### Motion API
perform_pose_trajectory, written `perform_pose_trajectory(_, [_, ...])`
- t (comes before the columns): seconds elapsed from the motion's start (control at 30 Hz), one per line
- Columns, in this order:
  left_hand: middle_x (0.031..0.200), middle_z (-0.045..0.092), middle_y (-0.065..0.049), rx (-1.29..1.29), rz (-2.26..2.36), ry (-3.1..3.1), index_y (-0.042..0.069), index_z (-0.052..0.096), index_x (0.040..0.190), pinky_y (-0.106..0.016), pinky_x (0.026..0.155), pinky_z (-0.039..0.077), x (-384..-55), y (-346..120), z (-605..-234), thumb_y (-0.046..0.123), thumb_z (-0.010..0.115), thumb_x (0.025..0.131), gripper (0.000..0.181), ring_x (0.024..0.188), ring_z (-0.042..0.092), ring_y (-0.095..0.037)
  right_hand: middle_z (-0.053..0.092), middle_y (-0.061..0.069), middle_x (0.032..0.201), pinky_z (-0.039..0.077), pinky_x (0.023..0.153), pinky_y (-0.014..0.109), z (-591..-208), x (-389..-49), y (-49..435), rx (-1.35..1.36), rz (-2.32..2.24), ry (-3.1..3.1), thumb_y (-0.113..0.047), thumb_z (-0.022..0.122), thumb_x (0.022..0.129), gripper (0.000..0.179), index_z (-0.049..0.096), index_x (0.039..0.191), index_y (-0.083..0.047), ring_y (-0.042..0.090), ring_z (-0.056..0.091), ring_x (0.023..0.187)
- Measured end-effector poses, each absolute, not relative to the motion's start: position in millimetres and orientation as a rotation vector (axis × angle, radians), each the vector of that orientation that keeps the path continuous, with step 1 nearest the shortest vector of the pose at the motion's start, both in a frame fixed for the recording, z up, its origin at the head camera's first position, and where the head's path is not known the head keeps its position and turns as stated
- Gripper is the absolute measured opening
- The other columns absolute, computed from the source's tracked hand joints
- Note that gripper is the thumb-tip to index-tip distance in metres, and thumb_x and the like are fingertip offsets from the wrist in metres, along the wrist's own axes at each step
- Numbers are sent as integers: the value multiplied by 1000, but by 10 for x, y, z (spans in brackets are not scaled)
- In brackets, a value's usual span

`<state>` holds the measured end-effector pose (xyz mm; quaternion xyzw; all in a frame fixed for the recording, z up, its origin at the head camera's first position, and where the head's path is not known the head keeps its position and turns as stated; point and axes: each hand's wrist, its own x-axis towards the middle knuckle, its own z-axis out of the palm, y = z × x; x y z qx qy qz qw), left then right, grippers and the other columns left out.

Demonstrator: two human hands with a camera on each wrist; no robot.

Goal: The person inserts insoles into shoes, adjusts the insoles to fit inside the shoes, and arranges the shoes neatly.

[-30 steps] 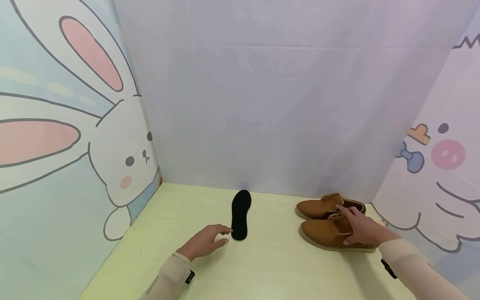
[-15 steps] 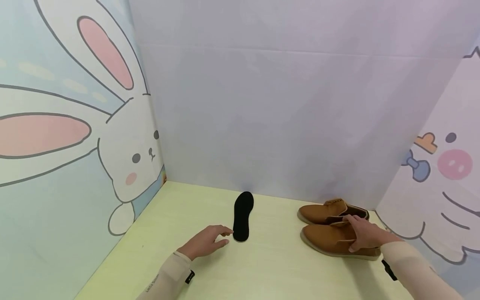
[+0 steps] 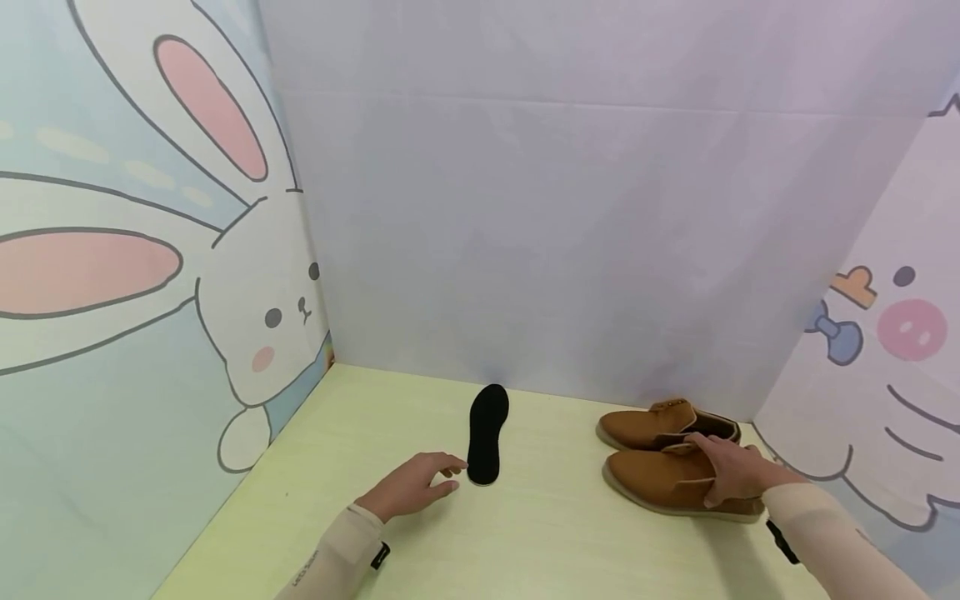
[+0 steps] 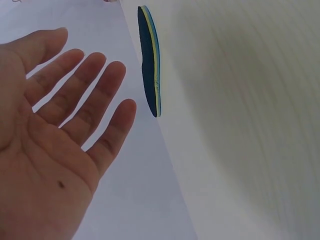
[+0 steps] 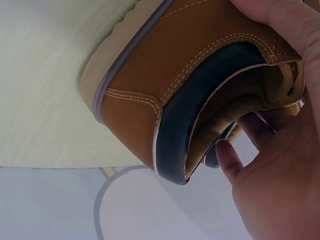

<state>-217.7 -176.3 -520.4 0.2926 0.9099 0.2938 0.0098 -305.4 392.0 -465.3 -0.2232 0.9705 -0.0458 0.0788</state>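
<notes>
A black insole (image 3: 486,433) lies flat on the table; the left wrist view shows yellow and blue layers along the edge of this insole (image 4: 152,65). My left hand (image 3: 411,483) hovers beside its near end, palm inward, fingers loosely spread and holding nothing. At the right, a pair of brown shoes stands side by side, toes pointing left. My right hand (image 3: 731,468) grips the near shoe (image 3: 660,482) by its opening, thumb on the outer side and fingers over the far side. The right wrist view shows its dark padded collar (image 5: 185,120). Behind it stands the far shoe (image 3: 637,427).
The pale yellow table (image 3: 525,533) ends at a plain whitish back wall (image 3: 525,250). A side wall with a rabbit drawing (image 3: 255,333) rises on the left. Another with a cartoon chick drawing (image 3: 847,400) stands close to the shoes on the right.
The head view has shifted slightly. My right hand's fingers have settled on the near shoe, and its raised lace flap shows less. My left hand and the insole look almost unchanged.
</notes>
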Motion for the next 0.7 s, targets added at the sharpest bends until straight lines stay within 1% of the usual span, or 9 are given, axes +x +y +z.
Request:
perform_pose_trajectory(0.13, [128, 67, -7, 926, 917, 2841, 7, 63, 135, -35, 91, 54, -2197, -1753, -5188, 21, 61, 104, 34, 110, 65, -19, 55, 29, 135, 34, 87, 75, -4691, -3034, 3968, -676, -148, 2918, -39, 97, 60, 105, 46, 143, 0, 50, 56, 117])
perform_pose_trajectory(0.23, [129, 66, -8, 934, 925, 2836, 6, 63, 136, -35, 91, 54, -2201, -1750, -5178, 20, 61, 104, 34, 110, 65, -19, 57, 25, 135, 36, 85, 73, -4720, -3009, 3972, -724, -183, 2936, -43, 97, 60, 102, 50, 140, -2, 48, 58, 116])
perform_pose_trajectory(0.37, [129, 67, -8, 946, 932, 2833, 6, 63, 136, -35, 91, 54, -2198, -1745, -5182, 21, 60, 105, 34, 110, 65, -18, 60, 20, 134, 42, 85, 68, -4745, -2965, 3915, -820, -216, 2970, -49, 95, 59, 96, 55, 135, -7, 43, 61, 112])
perform_pose_trajectory(0.47, [130, 66, -7, 955, 946, 2828, 6, 63, 136, -35, 91, 54, -2193, -1735, -5183, 21, 59, 105, 34, 110, 65, -19, 57, 25, 136, 48, 86, 64, -4723, -2922, 3830, -880, -243, 2978, -51, 94, 61, 97, 55, 137, -4, 45, 61, 112])
perform_pose_trajectory(0.57, [130, 66, -8, 962, 956, 2820, 6, 63, 136, -35, 91, 54, -2186, -1726, -5180, 20, 59, 105, 34, 110, 65, -19, 56, 28, 135, 52, 86, 61, -4670, -2873, 3706, -919, -266, 2987, -52, 93, 63, 99, 54, 139, -1, 47, 61, 113])
perform_pose_trajectory(0.7, [130, 66, -8, 968, 959, 2820, 6, 63, 136, -35, 91, 54, -2178, -1717, -5171, 20, 59, 105, 34, 110, 65, -19, 61, 21, 131, 52, 87, 59, -4595, -2810, 3491, -942, -265, 3016, -55, 91, 65, 96, 55, 138, -5, 43, 61, 114])
